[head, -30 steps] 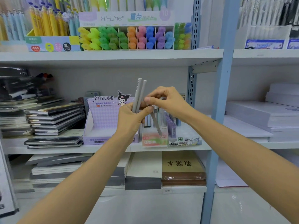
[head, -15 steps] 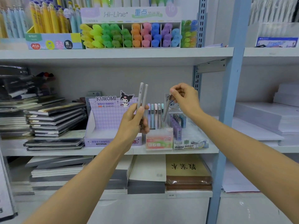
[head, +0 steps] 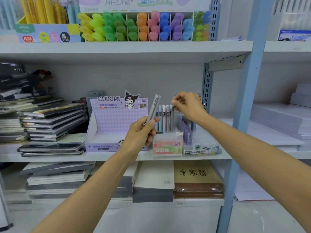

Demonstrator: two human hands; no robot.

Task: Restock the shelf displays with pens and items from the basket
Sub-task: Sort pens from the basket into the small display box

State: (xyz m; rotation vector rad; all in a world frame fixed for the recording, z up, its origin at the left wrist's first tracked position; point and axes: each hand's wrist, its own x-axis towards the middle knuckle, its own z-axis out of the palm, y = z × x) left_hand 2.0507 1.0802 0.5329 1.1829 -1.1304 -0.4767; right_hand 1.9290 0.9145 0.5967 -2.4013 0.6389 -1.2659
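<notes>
Head view: the right grip (head: 186,106) is pinching a single grey pen (head: 172,118) by its top, having carried it across from the bundle. It is lowering the pen, long axis vertical, into the pink display box (head: 168,146) on the shelf (head: 50,158), so restocking is advancing. The left grip (head: 139,133) is clasping two spare pens (head: 154,106), which are pointing up and leaning right.
</notes>
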